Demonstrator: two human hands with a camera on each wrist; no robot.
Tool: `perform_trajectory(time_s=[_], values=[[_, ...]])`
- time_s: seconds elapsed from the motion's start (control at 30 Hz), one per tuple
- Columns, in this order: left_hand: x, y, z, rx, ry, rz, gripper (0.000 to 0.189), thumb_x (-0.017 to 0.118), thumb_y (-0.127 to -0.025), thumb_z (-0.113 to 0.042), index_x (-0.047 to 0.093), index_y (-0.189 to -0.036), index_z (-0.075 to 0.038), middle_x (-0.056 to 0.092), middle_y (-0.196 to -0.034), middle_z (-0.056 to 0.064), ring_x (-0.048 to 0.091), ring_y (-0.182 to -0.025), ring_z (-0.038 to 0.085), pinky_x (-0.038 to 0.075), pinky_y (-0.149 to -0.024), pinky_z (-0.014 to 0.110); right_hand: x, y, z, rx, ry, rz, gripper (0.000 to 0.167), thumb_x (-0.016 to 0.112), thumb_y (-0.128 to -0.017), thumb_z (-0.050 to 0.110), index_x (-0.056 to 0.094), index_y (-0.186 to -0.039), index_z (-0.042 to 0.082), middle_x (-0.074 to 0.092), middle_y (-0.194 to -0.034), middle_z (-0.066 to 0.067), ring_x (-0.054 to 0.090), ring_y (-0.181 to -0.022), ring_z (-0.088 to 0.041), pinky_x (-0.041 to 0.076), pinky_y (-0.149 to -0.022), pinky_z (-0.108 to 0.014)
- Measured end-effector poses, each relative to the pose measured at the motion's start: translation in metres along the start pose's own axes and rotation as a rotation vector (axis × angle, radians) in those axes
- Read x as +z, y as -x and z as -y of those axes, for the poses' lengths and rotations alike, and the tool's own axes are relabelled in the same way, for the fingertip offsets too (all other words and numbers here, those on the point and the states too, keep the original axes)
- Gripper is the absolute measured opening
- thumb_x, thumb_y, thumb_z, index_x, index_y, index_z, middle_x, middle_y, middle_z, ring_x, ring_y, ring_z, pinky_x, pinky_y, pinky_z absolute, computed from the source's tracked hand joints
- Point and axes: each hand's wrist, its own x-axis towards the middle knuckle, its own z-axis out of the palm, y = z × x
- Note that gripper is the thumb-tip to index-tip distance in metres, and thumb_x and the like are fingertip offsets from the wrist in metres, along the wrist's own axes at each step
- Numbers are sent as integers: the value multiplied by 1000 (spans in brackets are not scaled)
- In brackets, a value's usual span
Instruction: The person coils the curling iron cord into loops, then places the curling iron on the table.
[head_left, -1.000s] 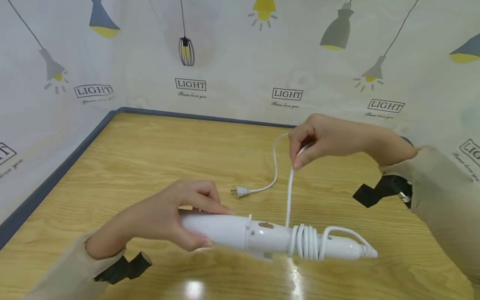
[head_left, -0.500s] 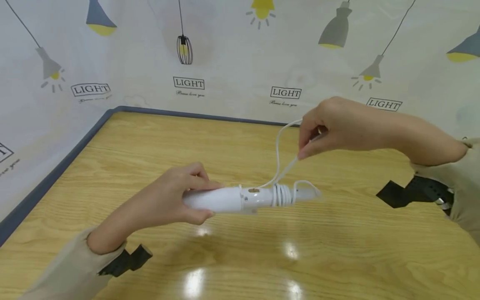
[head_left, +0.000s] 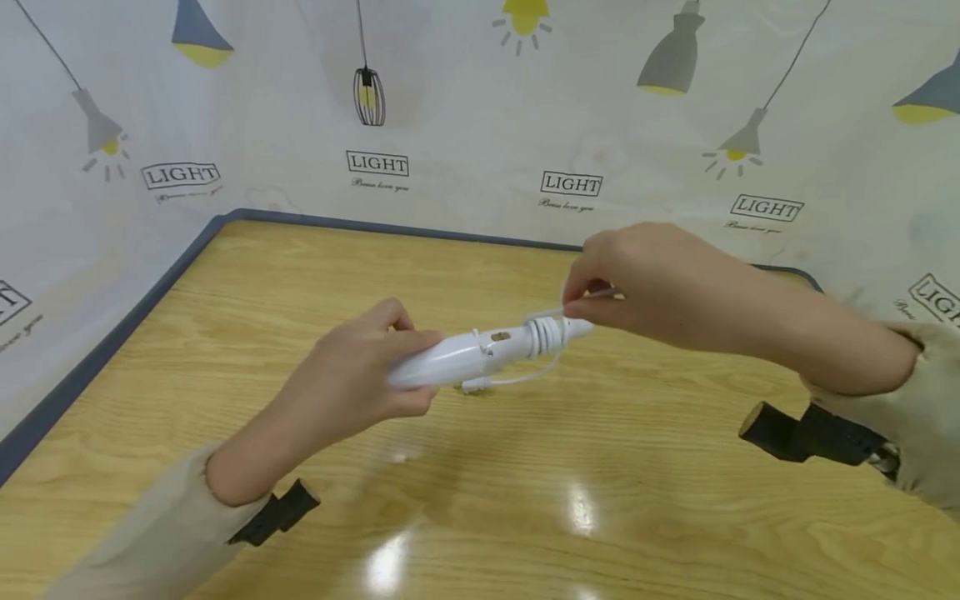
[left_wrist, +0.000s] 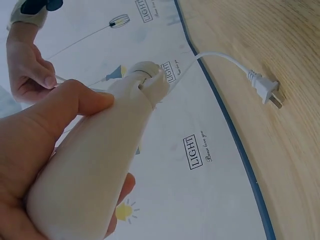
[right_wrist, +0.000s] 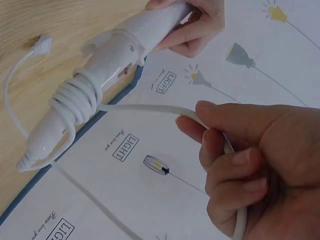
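Note:
A white handheld electric appliance [head_left: 442, 360], long and rounded, is held above the table by my left hand [head_left: 348, 375], thumb and fingers round its thick end. Its white power cord [right_wrist: 75, 100] is wound in several turns round the narrower handle, looping out from the handle's tip. To the right, my right hand [head_left: 652, 287] pinches the cord near the coils; in the right wrist view the curled fingers [right_wrist: 232, 172] have the cord running through them. The two-pin plug [left_wrist: 265, 89] hangs free at the cord's end, near or on the table; contact is unclear.
The wooden table [head_left: 480, 483] has a dark blue edge strip [head_left: 405, 229] along its back and left. Behind it rises a pale wall covering [head_left: 465, 108] printed with lamps and "LIGHT". A black wrist mount [head_left: 813, 433] sits on the right sleeve.
The appliance has moved away from me and its handle end now tilts upward. My right hand rose with the cord, then came down and in to the coils. The plug end swung.

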Motion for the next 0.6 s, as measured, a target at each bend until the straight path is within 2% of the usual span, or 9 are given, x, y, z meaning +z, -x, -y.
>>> perform_trajectory(time_s=[0.1, 0.23, 0.43, 0.5, 0.6], values=[[1, -1, -3, 15, -68, -1, 40, 75, -68, -20, 69, -107, -10, 52, -85, 4, 48, -62, 13, 41, -48, 20, 3, -2, 13, 73, -4, 10, 4, 67, -84, 15, 70, -80, 14, 58, -75, 8, 50, -65, -8, 44, -58, -26], [2, -2, -7, 63, -156, -9, 40, 75, -68, -21, 69, -106, -11, 52, -85, 5, 47, -61, 13, 41, -47, 19, 7, -3, 25, 132, -6, 17, 7, 65, -85, 16, 69, -80, 13, 58, -72, 8, 49, -60, -10, 42, -54, -26], [5, -6, -11, 134, -295, 6, 42, 74, -69, -24, 69, -107, -10, 53, -84, 7, 48, -63, 15, 44, -49, 21, 13, -6, 25, 175, -68, 22, 11, 63, -86, 15, 70, -79, 11, 61, -71, 5, 49, -60, -10, 43, -56, -27], [6, -7, -9, 124, -307, -12, 41, 75, -68, -24, 70, -107, -10, 53, -84, 8, 49, -63, 15, 45, -49, 22, 17, -4, 23, 177, -96, 11, 11, 63, -87, 15, 70, -79, 11, 59, -69, 5, 47, -59, -10, 42, -55, -27], [6, -7, -4, 91, -282, -86, 39, 74, -67, -22, 69, -104, -9, 52, -83, 8, 50, -62, 17, 45, -46, 24, 24, 4, 23, 166, -137, -41, 11, 61, -87, 13, 71, -83, 9, 54, -65, 5, 43, -56, -10, 40, -51, -26]])
